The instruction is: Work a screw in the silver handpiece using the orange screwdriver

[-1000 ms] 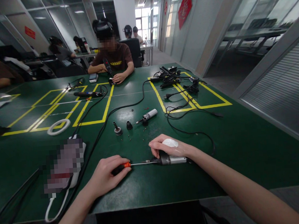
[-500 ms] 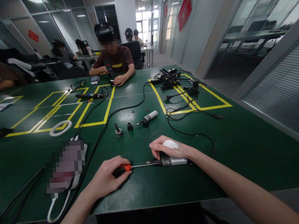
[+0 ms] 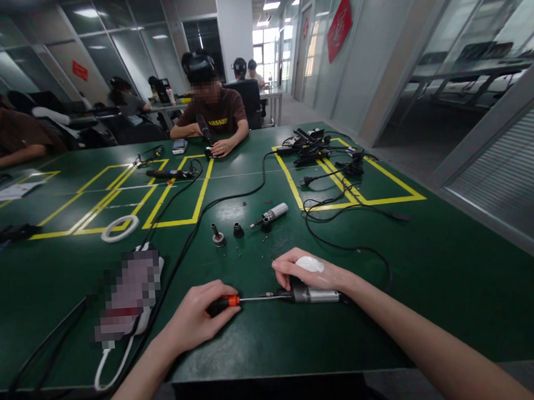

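Note:
My left hand (image 3: 208, 314) is closed round the black and orange handle of a screwdriver (image 3: 234, 300), whose shaft points right along the green table. The shaft reaches the black front end of a silver cylindrical tool (image 3: 322, 295) lying on its side. My right hand (image 3: 306, 269), with a white patch on its back, is curled over that tool's black part; its fingertips are partly hidden. Beyond the hands lie a second silver cylinder (image 3: 276, 211), a black cone-shaped part (image 3: 238, 229), a round metal part with a stem (image 3: 218, 237) and several tiny screws.
At the left lie a phone-like device (image 3: 127, 292) with a white cable and a white ring (image 3: 119, 228). Black cables cross the table (image 3: 260, 359). A pile of black tools (image 3: 309, 145) is at the back right. Across the table sits a person (image 3: 219, 115) holding a tool.
The whole view has shifted slightly, so the scene sits a little lower and further right. Both hands keep the same grip and place beside the tools.

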### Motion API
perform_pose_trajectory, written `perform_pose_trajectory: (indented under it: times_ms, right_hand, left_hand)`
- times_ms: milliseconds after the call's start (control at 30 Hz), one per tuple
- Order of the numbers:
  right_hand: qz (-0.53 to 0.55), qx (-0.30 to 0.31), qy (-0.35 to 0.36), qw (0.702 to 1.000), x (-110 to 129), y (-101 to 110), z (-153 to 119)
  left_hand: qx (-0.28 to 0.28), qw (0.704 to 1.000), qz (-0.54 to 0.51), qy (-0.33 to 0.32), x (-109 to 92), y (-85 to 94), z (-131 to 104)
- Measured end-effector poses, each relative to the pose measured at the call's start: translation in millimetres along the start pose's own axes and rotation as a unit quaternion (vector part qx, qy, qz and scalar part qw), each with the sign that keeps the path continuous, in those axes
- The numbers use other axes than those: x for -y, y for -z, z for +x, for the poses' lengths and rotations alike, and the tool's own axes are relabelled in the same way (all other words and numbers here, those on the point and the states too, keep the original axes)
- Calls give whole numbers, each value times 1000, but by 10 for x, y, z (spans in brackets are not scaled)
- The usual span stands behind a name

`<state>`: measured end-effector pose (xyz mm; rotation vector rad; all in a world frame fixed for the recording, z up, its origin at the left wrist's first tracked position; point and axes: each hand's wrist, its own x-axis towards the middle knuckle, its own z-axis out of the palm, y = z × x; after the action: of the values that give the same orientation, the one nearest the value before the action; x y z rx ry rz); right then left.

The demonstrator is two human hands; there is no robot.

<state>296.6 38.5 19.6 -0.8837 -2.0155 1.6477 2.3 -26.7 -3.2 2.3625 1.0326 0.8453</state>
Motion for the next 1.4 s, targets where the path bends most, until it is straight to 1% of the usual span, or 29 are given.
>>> perform_pose_trajectory:
  times_ms: [233,600,833,1100,1267,1400]
  right_hand:
    - [-6,1,-1,1000,-13,5,2]
    - [-8,3,-6,1000,-4,3,-14]
    - [-6,3,0,1000,1,6,-7]
    - [-6,-1,5,1000,4,1,-14]
    - [-8,1,-2,1000,-8,4,-8]
    - [-10,-1,-2,1000,-8,5,-5]
  left_hand:
    - [15,1000,2,12,-1,-4,11]
    - [9,1000,4,-2,-22,7,32]
    - [11,1000,6,9,9,-5,14]
    - [-4,1000,14,-16,5,8,17]
    - [6,999,34,-18,36,-2,13]
    - [13,999,34,-8,10,3,18]
